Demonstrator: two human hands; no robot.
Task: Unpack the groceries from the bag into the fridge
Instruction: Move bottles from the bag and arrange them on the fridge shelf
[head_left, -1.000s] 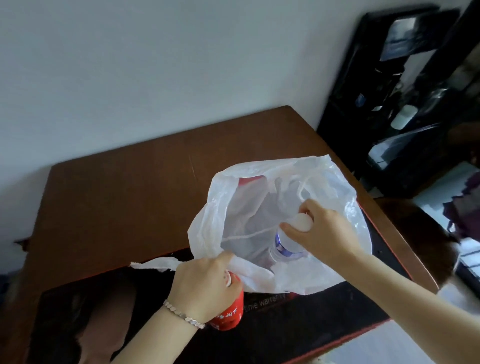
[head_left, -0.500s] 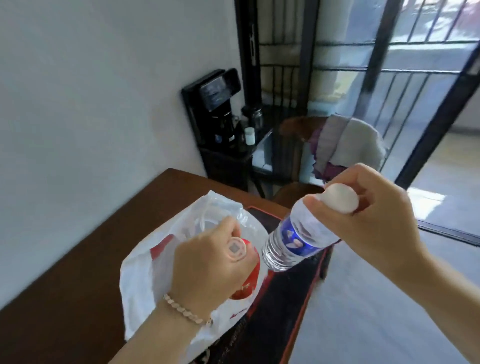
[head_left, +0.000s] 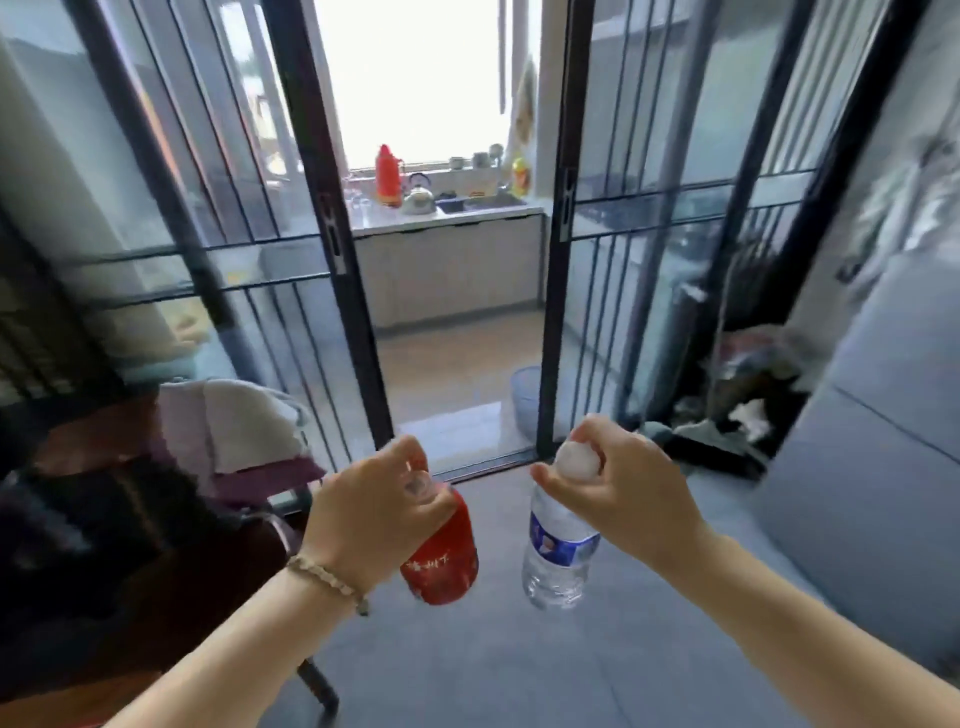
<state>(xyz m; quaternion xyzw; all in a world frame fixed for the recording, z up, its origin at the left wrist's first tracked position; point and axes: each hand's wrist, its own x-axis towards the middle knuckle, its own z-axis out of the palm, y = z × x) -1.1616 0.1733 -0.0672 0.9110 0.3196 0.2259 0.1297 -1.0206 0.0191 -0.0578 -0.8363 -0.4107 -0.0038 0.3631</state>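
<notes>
Drinks hang from both my hands over the grey tiled floor (head_left: 467, 670); half a second ago they were above the white plastic bag on the brown table, and both of those have left my view. My left hand (head_left: 374, 514) grips the red drink can with white lettering (head_left: 447, 569) by its top, fingers curled round the rim. My right hand (head_left: 631, 496) pinches the clear plastic water bottle with the blue label (head_left: 558, 564) at its white cap (head_left: 576, 461); its contents look clear. Ahead, black-framed sliding glass doors (head_left: 324, 208) stand open on a white kitchen counter (head_left: 452, 217) bearing a red flask (head_left: 388, 174) and a steel kettle (head_left: 418, 198). A pale grey panelled front (head_left: 878, 415) rises at my right; I cannot tell if it is the fridge.
</notes>
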